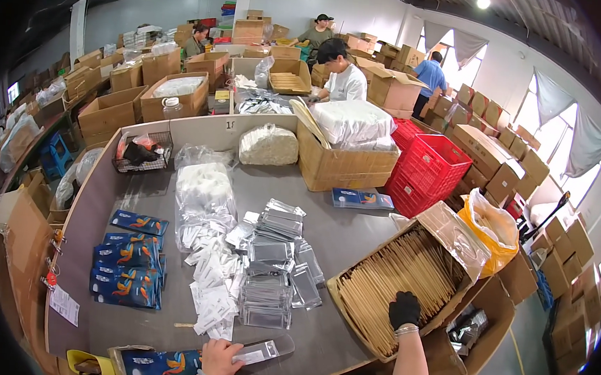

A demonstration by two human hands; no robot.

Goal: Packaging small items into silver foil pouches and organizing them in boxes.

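My bare left hand (222,362) is at the table's near edge, fingers bent over one end of a clear plastic packet (266,352) with a white label inside. Beside it lies an open-ended holder with blue printed pouches (162,364). My right hand (405,310), in a black glove, reaches into a carton (353,327) packed with upright brown paper mailers (392,270). Its fingers are closed at the mailers' top edges; the fingertips are partly hidden. Silvery clear packets (271,255) and loose white slips (213,289) are piled mid-table. More blue pouches (126,287) lie stacked at the left.
A wire basket (143,152) and a wrapped white bundle (268,145) stand along the back partition. Right of them are a loaded carton (347,170) and red crates (431,169). An open box (489,326) sits below my right arm. Several people work farther back among stacked cartons.
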